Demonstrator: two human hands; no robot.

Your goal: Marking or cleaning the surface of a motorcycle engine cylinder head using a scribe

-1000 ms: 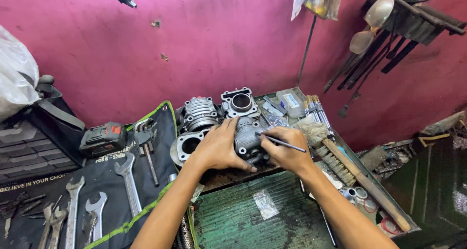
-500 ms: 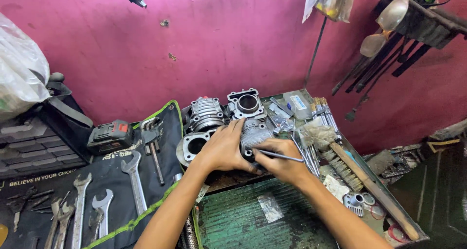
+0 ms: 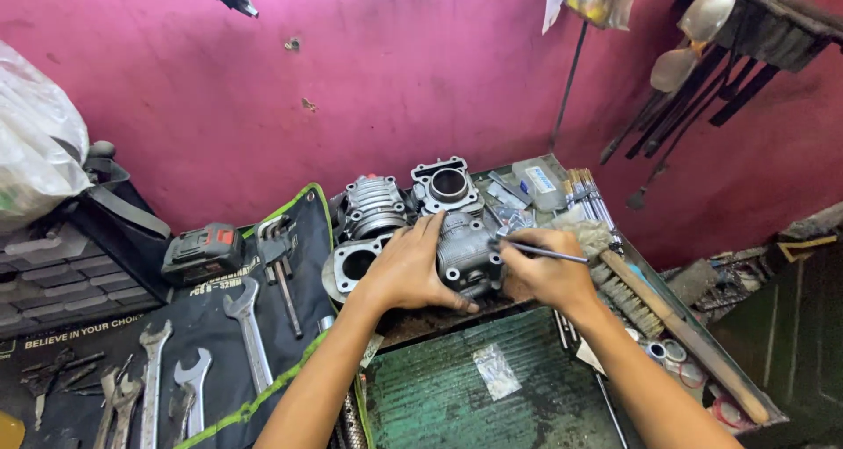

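Cylinders (image 3: 465, 251), perhaps four; two hands (image 3: 408, 269).

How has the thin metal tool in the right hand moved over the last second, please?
Yes. The thin metal tool has swung: it pointed up from the right hand beside the engine cylinder a moment ago, and now its free end points right, toward the wooden-handled brush.

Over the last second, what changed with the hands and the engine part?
Little changed. The right hand shifted its thin metal tool slightly, the tip staying at the grey engine cylinder. The left hand kept its grip on the cylinder. The spanners on the black tool roll stayed put.
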